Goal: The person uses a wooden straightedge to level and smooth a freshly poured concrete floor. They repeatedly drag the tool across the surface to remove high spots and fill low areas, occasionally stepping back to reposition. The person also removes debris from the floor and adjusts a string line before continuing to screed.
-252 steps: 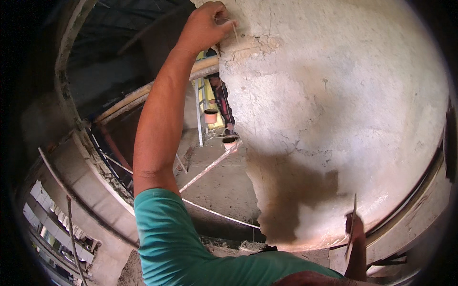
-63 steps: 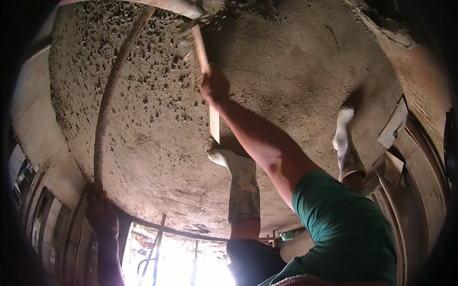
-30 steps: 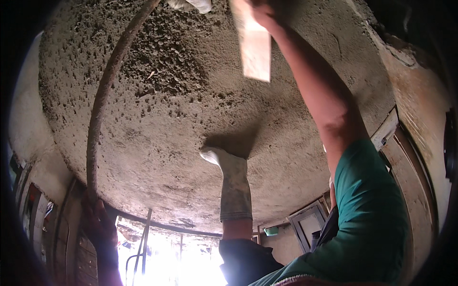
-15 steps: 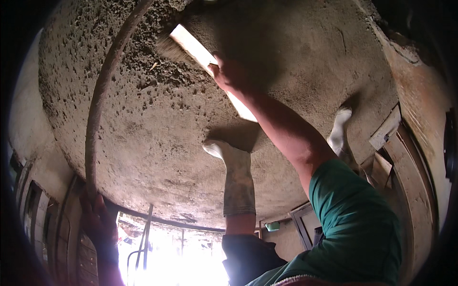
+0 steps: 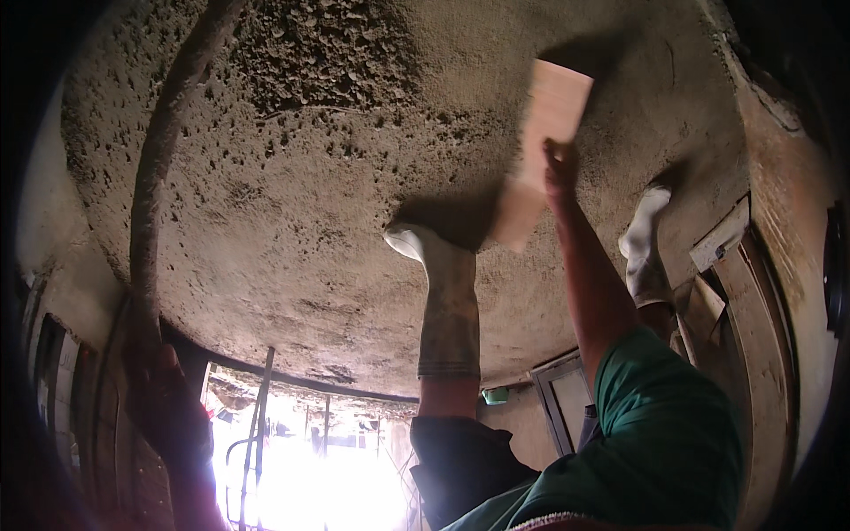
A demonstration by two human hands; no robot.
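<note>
My right hand (image 5: 561, 168), its arm in a green sleeve, grips a flat pale wooden board (image 5: 537, 146) by its edge. The board is held slantwise over the brown concrete-like surface (image 5: 292, 257) and casts a shadow on it; motion blurs its lower end, and I cannot tell whether it touches. At the lower left, my left hand (image 5: 168, 394), dark and partly in shade, is closed around a long, muddy brown pole (image 5: 150, 212) that looks curved. Beyond the pole lies a rough, dark, crumbly patch (image 5: 328, 57) in the surface.
My left boot (image 5: 450, 292) and right boot (image 5: 646, 234), both whitish, stand on the surface. Wooden planks (image 5: 753, 327) and a wall edge line the right side. Metal bars (image 5: 257, 434) stand before a bright opening, and a small green container (image 5: 496, 396) sits behind me.
My right hand has swept the board from the rough patch toward the right, and the board has turned more upright in view. The pole and my left hand have shifted slightly left.
</note>
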